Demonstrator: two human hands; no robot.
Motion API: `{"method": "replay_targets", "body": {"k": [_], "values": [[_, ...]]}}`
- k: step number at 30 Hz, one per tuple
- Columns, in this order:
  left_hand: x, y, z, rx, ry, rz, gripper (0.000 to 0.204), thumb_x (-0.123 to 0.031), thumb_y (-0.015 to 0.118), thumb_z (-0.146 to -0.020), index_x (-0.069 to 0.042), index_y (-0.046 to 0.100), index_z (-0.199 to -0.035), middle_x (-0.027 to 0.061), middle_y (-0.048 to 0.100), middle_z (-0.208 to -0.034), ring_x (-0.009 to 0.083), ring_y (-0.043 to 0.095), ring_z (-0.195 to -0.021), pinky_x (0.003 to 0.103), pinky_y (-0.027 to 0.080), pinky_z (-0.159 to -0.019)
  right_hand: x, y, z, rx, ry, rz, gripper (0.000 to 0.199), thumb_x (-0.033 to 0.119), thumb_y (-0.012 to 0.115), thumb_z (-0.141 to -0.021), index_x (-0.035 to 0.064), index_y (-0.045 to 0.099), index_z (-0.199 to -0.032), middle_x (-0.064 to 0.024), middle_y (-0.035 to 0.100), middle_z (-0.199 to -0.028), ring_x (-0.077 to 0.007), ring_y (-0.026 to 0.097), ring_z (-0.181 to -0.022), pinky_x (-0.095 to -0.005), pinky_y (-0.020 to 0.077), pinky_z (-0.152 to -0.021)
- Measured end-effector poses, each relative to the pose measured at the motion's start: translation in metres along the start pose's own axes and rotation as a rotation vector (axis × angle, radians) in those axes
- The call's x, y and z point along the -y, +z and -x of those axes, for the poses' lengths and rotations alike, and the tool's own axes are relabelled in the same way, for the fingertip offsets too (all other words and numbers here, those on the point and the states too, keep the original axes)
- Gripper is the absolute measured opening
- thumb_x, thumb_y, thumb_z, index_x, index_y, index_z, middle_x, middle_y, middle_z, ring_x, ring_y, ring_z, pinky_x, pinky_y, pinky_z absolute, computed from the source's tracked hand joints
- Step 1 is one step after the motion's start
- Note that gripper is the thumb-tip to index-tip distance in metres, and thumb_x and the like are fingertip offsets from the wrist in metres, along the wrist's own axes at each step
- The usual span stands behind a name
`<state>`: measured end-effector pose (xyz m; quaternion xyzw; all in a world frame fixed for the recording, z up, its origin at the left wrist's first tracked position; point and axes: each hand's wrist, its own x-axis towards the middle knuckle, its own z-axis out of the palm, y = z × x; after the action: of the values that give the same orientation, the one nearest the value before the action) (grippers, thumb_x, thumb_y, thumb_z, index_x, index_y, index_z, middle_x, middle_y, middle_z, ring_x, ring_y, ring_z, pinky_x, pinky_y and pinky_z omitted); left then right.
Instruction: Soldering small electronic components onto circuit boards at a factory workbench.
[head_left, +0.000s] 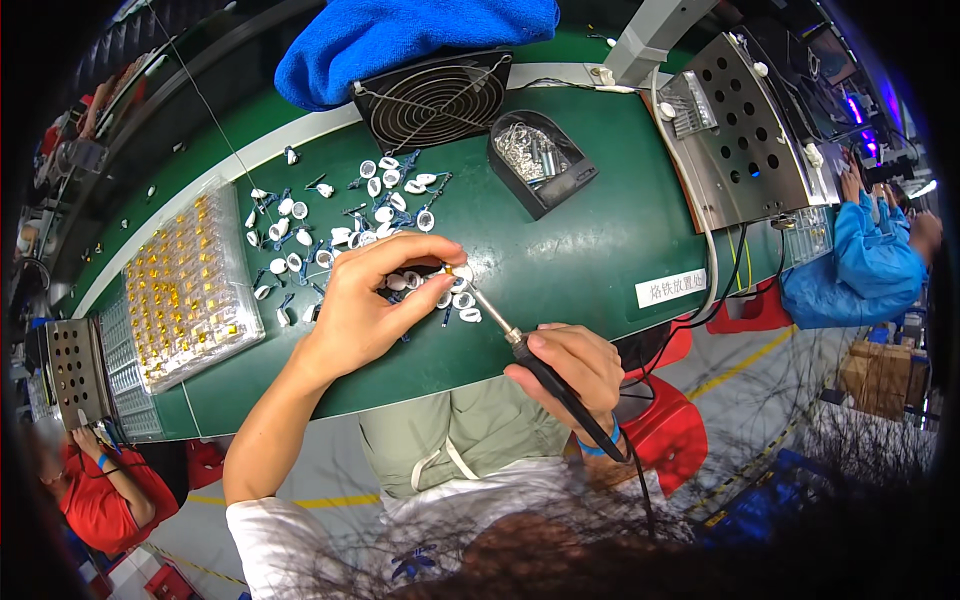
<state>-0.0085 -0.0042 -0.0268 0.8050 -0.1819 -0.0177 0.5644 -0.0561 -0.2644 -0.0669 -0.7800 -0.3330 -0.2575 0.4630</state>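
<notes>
The soldering iron [520,345] lies on a slant over the near edge of the green table [560,250]: its long axis runs from lower right to upper left, black handle toward the person, thin metal tip pointing up and left. The tip ends at a small white part [455,272] with a spot of yellow at the contact. There is one iron, with one dark cord trailing off the handle's rear past the wrist.

The right hand [570,365] is wrapped around the handle, fingers curled and thumb laid along the top. The left hand [375,300] reaches in from the left, its thumb and fingers pressed together in a pinch on that small white part, just where the tip meets it.

Beyond the left hand lies a loose scatter of white oval parts [340,215] with blue leads, too many and too overlapped to count surely, a few dozen at a guess. To their left sits one clear tray [185,285] of yellow pieces. Farther back stand one black fan [435,100], one dark bin [540,160] of silvery bits, one blue cloth [410,35] and one perforated metal box [745,125].
</notes>
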Motion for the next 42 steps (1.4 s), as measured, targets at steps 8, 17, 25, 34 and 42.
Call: {"method": "replay_targets", "body": {"k": [8, 17, 25, 34, 42], "values": [[0.003, 0.001, -0.001, -0.004, 0.039, -0.042, 0.029, 0.006, 0.073, -0.09, 0.003, 0.069, -0.118, 0.0132, 0.074, -0.112, 0.0197, 0.073, -0.103, 0.029, 0.059, -0.089, -0.001, 0.002, -0.001, 0.02, 0.0, 0.012, 0.047, 0.013, 0.096, -0.068, -0.001, 0.071, -0.105, -0.0151, 0.074, -0.089, -0.0318, 0.074, -0.078, -0.0389, 0.0628, -0.072], [0.003, 0.003, -0.004, -0.071, 0.053, -0.027, 0.024, 0.003, 0.073, -0.088, 0.001, 0.073, -0.112, 0.0119, 0.076, -0.107, 0.0221, 0.074, -0.094, 0.032, 0.059, -0.082, 0.0, 0.002, -0.005, 0.036, -0.008, 0.047, 0.047, 0.015, 0.096, -0.069, 0.0, 0.072, -0.106, -0.014, 0.074, -0.089, -0.0307, 0.073, -0.078, -0.0384, 0.0627, -0.072], [0.004, 0.004, -0.001, -0.077, 0.109, -0.079, 0.023, 0.002, 0.074, -0.087, 0.0, 0.073, -0.11, 0.0118, 0.076, -0.106, 0.0223, 0.074, -0.094, 0.032, 0.059, -0.081, 0.001, 0.003, 0.0, 0.034, -0.011, 0.042, 0.046, 0.016, 0.095, -0.071, 0.0007, 0.072, -0.107, -0.0138, 0.074, -0.091, -0.0309, 0.074, -0.079, -0.0387, 0.063, -0.072], [0.001, 0.003, -0.007, -0.058, 0.109, -0.115, 0.021, 0.002, 0.075, -0.087, 0.001, 0.074, -0.108, 0.0125, 0.075, -0.105, 0.0234, 0.074, -0.092, 0.033, 0.058, -0.079, -0.002, -0.001, 0.001, -0.035, 0.011, 0.032, 0.047, 0.021, 0.094, -0.076, 0.001, 0.07, -0.111, -0.0136, 0.074, -0.092, -0.0313, 0.075, -0.079, -0.0377, 0.0623, -0.069], [-0.005, -0.012, 0.005, -0.025, 0.356, -0.303, 0.027, 0.007, 0.079, -0.082, 0.001, 0.072, -0.108, 0.0156, 0.072, -0.112, 0.0308, 0.071, -0.107, 0.037, 0.057, -0.09, -0.019, -0.003, -0.047, -0.039, 0.093, 0.279, 0.056, 0.003, 0.087, -0.076, 0.0012, 0.068, -0.128, -0.0127, 0.063, -0.081, -0.0283, 0.063, -0.07, -0.0391, 0.0506, -0.064]]}}
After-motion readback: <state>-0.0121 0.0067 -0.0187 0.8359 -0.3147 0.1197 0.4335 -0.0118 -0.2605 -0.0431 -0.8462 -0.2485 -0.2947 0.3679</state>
